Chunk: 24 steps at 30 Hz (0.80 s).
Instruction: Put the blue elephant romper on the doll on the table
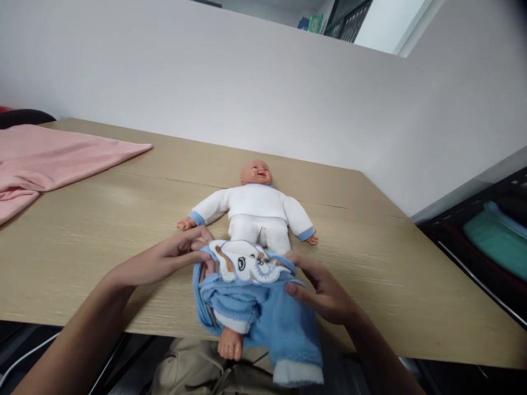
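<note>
At the near edge of the table, left hand and right hand pinch the overalls at the hips of the doll: legs seemingly in, one foot out, bib not yet up.

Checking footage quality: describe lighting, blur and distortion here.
Head view: even light, faint shadows beneath the left hand and right hand gripping the blue trousers; doll sharp; table edges and wall skewed by the wide lens; top-right opening overexposed.

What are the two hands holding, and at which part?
Both hold the blue trousers on the legs of the doll, at the top edge: the left hand beside the white bib on one side, the right hand on the other.
</note>
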Each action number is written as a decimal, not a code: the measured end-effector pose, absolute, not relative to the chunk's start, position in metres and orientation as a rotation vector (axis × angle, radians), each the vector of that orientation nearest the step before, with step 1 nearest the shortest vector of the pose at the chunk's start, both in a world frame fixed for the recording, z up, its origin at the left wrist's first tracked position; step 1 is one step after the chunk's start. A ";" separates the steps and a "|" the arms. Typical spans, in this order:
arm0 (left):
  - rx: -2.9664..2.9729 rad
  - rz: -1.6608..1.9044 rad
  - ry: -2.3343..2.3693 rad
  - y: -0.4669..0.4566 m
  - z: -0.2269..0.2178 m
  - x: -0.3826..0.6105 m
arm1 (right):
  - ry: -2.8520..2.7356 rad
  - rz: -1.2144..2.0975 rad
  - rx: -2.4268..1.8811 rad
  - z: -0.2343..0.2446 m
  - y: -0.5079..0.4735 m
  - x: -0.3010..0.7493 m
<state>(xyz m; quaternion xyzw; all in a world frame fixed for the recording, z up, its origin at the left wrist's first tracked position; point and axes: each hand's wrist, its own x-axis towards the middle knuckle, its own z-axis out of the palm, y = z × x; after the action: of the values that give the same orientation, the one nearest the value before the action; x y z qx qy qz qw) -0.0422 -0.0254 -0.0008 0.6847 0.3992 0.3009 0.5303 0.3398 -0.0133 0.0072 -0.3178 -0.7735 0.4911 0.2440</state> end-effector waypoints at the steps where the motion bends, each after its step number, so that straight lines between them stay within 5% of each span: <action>1: 1.619 0.710 0.958 -0.023 0.000 -0.040 | -2.049 1.426 -0.894 0.004 -0.017 0.344; 7: 1.946 0.757 1.295 -0.010 0.020 -0.013 | -1.714 1.771 -0.811 -0.009 -0.029 0.340; 14: 2.171 0.387 0.899 -0.001 0.069 0.054 | -1.519 1.636 -0.814 -0.004 -0.032 0.314; 24: 2.038 -0.018 0.647 0.043 0.057 0.074 | -1.967 1.401 -1.102 0.009 -0.036 0.356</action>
<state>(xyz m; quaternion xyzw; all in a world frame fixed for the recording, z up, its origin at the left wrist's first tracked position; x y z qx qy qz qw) 0.0741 0.0427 0.0571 0.8357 0.2652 -0.0073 0.4808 0.3557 -0.0362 0.0094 -0.4030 -0.7190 0.5123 0.2410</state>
